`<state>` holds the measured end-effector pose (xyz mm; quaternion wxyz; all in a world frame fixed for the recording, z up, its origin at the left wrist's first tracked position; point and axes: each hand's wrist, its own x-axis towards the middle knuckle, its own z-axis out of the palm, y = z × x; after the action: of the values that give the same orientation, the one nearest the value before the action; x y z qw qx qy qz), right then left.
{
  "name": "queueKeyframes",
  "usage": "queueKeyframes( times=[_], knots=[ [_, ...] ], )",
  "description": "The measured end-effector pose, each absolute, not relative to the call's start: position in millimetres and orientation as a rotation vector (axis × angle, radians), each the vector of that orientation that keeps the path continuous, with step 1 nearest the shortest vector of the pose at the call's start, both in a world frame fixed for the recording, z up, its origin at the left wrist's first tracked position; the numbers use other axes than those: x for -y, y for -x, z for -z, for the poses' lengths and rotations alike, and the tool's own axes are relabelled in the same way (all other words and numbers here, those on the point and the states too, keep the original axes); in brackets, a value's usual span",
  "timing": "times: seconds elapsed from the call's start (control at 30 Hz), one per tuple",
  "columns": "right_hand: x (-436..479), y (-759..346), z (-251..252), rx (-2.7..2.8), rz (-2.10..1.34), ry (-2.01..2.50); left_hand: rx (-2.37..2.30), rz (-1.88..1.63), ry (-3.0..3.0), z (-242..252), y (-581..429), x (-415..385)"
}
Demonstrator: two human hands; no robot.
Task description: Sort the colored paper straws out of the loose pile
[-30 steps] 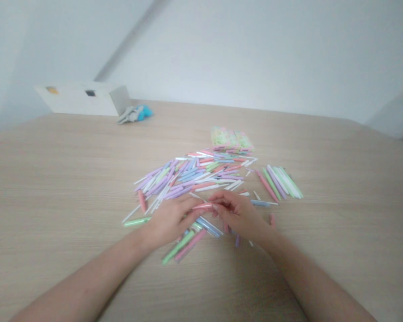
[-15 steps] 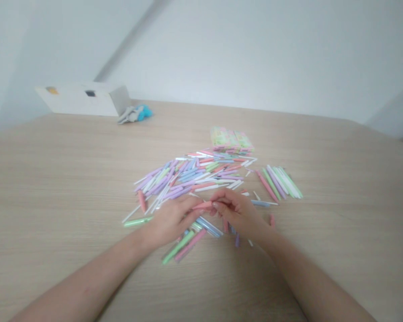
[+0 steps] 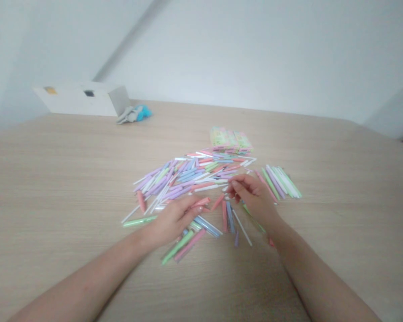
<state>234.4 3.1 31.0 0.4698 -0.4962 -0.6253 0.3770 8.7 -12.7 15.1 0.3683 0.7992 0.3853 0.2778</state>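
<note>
My left hand [image 3: 174, 219] is closed on a salmon-pink stick [image 3: 202, 202], held between thumb and fingers at the near edge of a loose pile of pastel sticks [image 3: 188, 174]. To its right, my right hand [image 3: 250, 192] has its fingers curled together over the pile's right side; whatever they pinch is too small to make out. Between the hands a short pink piece [image 3: 217, 202] lies at a slant. Below the left fingers are a green stick [image 3: 177, 247] and a pink stick [image 3: 190, 245], side by side.
A row of green, white and purple sticks [image 3: 284, 182] lies right of the pile. Behind the pile are stacked clear packets [image 3: 230, 138]. A white box [image 3: 82, 100] and a grey and blue cloth-like item [image 3: 134, 114] stand at the back left, near the wall.
My right hand has moved away from the left, up and to the right, and off the pink stick. The left hand has stayed nearly still, holding the stick. The short pink piece now shows between them.
</note>
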Motion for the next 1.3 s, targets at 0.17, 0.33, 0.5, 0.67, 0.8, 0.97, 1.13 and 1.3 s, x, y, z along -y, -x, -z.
queueKeyframes(
  times=[0.17, 0.33, 0.5, 0.67, 0.8, 0.97, 1.13, 1.3],
  knots=[
    [-13.0, -264.7, -40.9, 1.810, -0.576, 1.644, -1.026, -0.710, -1.878, -12.2, -8.5, 13.1],
    [-7.2, -270.0, -42.1, 2.305, -0.548, 1.809, -1.050, -0.672, -1.773, -11.7, -8.0, 14.3],
    [-2.6, -261.8, -31.6, 2.458, -0.553, 1.849, -1.051, -0.672, -1.795, -12.5, -7.6, 14.4],
    [-0.4, -256.6, -26.0, 2.466, -0.560, 1.816, -1.028, -0.725, -1.854, -12.9, -8.1, 14.2],
    [0.6, -251.9, -26.9, 2.486, -0.577, 1.837, -1.036, -0.742, -1.882, -12.7, -8.7, 14.4],
    [-1.2, -247.9, -22.8, 2.504, -0.546, 1.846, -1.033, -0.726, -1.913, -12.4, -8.4, 14.2],
    [-3.8, -249.2, -23.0, 2.417, -0.529, 1.873, -1.027, -0.740, -1.951, -14.2, -7.9, 13.9],
    [-5.9, -251.9, -38.0, 2.130, -0.360, 1.820, -1.033, -0.728, -1.964, -16.4, -8.3, 14.4]
  ],
)
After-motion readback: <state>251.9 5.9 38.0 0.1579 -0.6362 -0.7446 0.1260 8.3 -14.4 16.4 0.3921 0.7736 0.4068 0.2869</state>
